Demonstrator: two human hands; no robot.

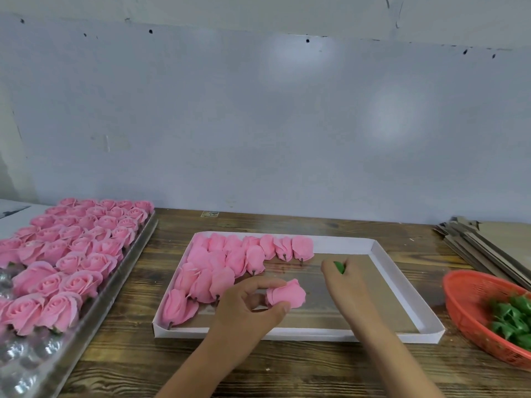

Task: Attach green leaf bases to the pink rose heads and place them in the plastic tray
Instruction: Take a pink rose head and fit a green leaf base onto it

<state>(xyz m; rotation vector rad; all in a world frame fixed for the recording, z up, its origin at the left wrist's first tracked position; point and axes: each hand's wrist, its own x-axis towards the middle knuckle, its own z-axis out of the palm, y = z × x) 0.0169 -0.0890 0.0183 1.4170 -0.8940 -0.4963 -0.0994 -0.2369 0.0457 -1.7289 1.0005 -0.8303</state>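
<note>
head view: taken from above a wooden table [287, 366], with the white tray [339, 338] as landmark.
writing: a small sticker [209, 214] lies on the table beyond the tray's far edge; its print is too small to read.
left hand [247, 307]: over the tray's near edge, thumb and curled fingers pinching a pink rose head [287, 293], which is held on its side above the tray floor.
right hand [343, 278]: over the middle of the tray, fingers curled round a green leaf base [340, 267], mostly hidden in the grip, only a green tip showing.
finished roses [227, 262]: lying in overlapping rows in the tray's left half and along its far edge, stems toward the camera.
rose stock [74, 248]: pink rose heads standing upright in a silver blister tray [34, 369] left of the white tray; cut off at the left edge.
leaf supply [511, 320]: green pieces, blurred, in an orange basket [465, 285] right of the tray, cut off at the right edge.
cardboard sheets [485, 242]: stacked beyond the basket, partly out of view.
</note>
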